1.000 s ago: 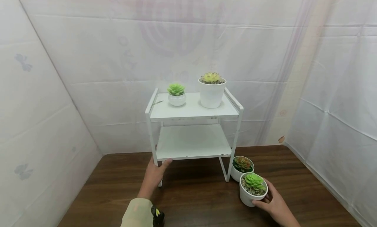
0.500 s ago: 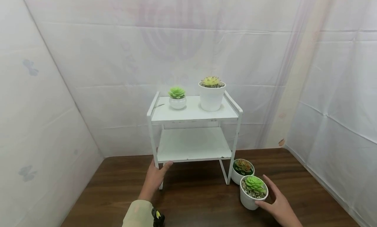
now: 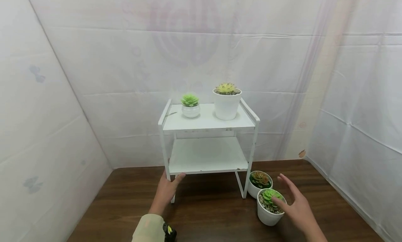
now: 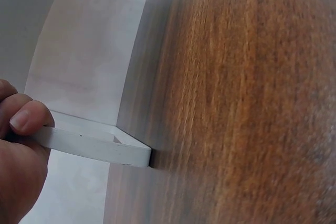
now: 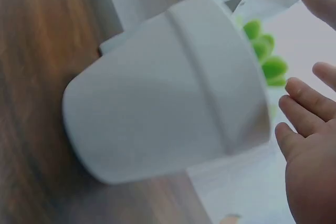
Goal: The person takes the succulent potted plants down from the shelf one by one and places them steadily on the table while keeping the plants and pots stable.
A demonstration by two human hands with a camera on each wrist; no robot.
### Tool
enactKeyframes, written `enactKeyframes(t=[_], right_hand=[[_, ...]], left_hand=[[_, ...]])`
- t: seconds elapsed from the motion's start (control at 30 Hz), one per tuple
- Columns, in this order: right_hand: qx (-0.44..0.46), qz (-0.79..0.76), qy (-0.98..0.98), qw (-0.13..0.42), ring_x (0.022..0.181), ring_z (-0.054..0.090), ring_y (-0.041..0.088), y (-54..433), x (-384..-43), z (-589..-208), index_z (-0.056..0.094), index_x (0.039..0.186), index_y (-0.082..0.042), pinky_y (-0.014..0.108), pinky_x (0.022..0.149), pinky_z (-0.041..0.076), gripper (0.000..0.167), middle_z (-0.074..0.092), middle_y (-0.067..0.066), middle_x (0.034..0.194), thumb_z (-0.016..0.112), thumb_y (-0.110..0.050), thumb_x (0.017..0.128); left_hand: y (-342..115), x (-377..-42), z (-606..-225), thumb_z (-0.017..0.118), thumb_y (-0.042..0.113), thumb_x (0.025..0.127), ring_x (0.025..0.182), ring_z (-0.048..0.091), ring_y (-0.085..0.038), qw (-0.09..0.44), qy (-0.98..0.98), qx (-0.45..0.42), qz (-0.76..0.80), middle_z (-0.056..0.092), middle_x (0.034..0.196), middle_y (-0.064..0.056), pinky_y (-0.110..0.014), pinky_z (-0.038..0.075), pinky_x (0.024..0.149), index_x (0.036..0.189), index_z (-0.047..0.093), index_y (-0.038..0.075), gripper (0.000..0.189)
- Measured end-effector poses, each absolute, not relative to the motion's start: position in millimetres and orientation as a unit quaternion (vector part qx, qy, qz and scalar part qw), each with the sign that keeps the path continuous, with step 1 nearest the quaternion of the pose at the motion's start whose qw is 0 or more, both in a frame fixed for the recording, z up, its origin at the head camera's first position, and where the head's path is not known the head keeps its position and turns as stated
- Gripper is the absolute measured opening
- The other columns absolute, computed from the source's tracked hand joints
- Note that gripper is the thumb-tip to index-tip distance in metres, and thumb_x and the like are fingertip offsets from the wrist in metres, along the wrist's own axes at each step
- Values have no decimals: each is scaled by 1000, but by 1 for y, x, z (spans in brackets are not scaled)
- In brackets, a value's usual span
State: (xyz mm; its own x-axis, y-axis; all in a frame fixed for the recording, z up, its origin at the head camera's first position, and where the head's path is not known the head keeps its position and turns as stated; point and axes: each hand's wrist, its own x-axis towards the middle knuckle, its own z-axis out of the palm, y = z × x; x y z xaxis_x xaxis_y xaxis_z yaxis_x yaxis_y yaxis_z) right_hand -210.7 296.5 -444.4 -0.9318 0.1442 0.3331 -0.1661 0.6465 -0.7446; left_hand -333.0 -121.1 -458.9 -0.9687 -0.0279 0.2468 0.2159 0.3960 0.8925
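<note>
Head: left hand [image 3: 166,191] grips leg [image 3: 164,149] of white rack [image 3: 207,154]; right hand [image 3: 298,208] spread beside round pot [image 3: 268,217] on wood-grain counter [image 3: 213,216], gravel [image 3: 272,209] and green succulent [image 3: 269,194] inside. Left wrist: flat-sided leg, fingers curled round. Right wrist: smooth tapered pot, fingers clear of its wall.

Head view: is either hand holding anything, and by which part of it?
The left hand grips the white shelf by its left front leg; the right hand holds nothing.

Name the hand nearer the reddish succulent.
Right. The right hand is just right of the reddish succulent; the left hand is farther off to its left, gripping a shelf leg.
</note>
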Motion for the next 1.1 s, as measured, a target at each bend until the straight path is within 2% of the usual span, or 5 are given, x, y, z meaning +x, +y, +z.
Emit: enactKeyframes(t=[0.1,0.3,0.43,0.57,1.1], right_hand=[[16,423,-884,198,134,33,-3,292,-213,-438,30,151,-33,57,100,37,76,47,7,147,72,-36,88],[38,414,-880,230,120,39,-18,283,-222,-433,38,147,-29,7,93,37,67,55,7,140,72,-32,89],[49,431,-873,222,128,50,2,276,-229,-427,38,147,-25,-1,90,34,65,54,8,141,69,-32,91],[53,445,-870,207,131,50,29,269,-237,-419,37,148,-21,7,96,41,64,51,7,144,66,-35,92],[105,481,-844,212,130,50,35,246,-256,-382,35,149,-13,45,102,43,59,49,18,144,59,-29,98]], left_hand=[[-120,-333,-459,64,63,82,144,31,-33,109,-826,-50,-550,27,159,-9,-60,29,112,156,13,23,99],[-120,-333,-460,63,66,81,144,29,-33,104,-830,-40,-547,25,160,-11,-59,28,113,157,12,20,102],[-121,-334,-461,62,66,81,144,30,-33,104,-831,-41,-544,25,160,-11,-59,28,113,157,12,21,101],[-121,-335,-462,62,64,82,144,31,-33,107,-832,-47,-542,26,159,-11,-59,29,112,157,12,21,100],[-120,-333,-462,65,62,82,142,33,-34,109,-827,-43,-550,30,158,-12,-59,30,111,156,15,22,98]])
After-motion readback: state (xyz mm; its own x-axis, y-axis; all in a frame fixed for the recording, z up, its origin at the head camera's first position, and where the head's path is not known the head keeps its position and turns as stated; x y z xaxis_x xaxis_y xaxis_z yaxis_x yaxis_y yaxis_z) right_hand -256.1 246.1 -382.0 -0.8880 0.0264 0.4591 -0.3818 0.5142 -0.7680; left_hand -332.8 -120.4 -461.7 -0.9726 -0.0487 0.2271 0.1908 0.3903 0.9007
